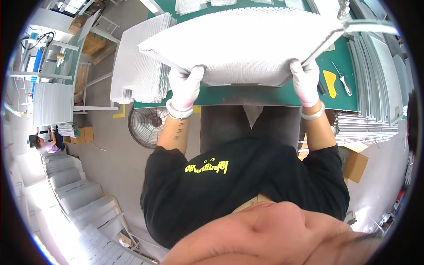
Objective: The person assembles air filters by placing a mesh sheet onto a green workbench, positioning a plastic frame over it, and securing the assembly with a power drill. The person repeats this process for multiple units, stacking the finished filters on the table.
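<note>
Both my hands wear white gloves and hold a large white mesh panel (238, 44) with a pale frame, tilted up over the green table (221, 95). At its left near corner my left hand (185, 86) is closed on the frame, thumb on top. My right hand (305, 81) grips the right near corner the same way. The fingers under the panel are hidden. Close to my right hand, a yellow scraper (329, 83) and a screwdriver (344, 84) with a pale handle lie on the table. A dark bar (321, 88) shows beside the scraper.
To the left is a stack of white mesh sheets (137, 62). Several grey framed panels (375, 79) stand along the right. A metal nozzle-like fitting (343, 9) is near the panel's far right corner. A floor fan (150, 126) stands below the table's left side; a cardboard box (356, 165) sits at right.
</note>
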### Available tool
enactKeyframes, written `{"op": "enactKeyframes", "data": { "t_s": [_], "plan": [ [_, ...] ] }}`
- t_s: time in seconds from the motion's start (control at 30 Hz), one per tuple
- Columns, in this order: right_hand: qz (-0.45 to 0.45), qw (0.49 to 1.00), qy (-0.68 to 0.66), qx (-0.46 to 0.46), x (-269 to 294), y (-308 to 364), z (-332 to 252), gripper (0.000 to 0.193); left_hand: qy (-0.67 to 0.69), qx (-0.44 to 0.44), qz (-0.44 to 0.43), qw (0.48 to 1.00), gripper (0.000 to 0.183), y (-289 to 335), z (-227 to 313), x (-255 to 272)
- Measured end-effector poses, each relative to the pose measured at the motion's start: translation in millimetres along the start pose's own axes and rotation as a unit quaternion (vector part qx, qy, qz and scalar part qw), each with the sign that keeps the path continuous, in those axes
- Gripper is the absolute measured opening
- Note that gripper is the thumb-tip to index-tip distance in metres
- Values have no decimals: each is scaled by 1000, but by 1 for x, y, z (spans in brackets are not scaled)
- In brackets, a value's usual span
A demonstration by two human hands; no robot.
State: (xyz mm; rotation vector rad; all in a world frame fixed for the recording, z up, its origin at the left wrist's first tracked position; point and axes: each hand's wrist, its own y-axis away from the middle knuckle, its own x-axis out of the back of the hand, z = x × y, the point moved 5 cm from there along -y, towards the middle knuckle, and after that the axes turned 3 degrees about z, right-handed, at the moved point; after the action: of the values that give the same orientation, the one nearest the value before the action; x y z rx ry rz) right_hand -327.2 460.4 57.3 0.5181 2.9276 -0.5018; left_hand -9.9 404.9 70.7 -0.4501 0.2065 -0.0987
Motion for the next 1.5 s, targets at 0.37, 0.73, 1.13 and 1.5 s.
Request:
{"op": "enactKeyframes", "data": {
  "t_s": [0.37, 0.73, 1.13, 1.5],
  "plan": [
    [-28, 966, 173, 191, 1, -62, -118, 23, -104, -67, -19, 992, 31, -57, 98, 14],
    [-355, 838, -98, 403, -10, 31, -135, 25, 317, -163, -528, 771, 45, 25, 96, -45],
    [-497, 790, -18, 358, -16, 75, -144, 27, -346, 70, -625, 696, 66, 29, -40, -74],
    [-54, 954, 20, 293, -17, 30, -89, 47, -56, -280, -420, 861, 34, -7, 138, -20]
  ]
}}
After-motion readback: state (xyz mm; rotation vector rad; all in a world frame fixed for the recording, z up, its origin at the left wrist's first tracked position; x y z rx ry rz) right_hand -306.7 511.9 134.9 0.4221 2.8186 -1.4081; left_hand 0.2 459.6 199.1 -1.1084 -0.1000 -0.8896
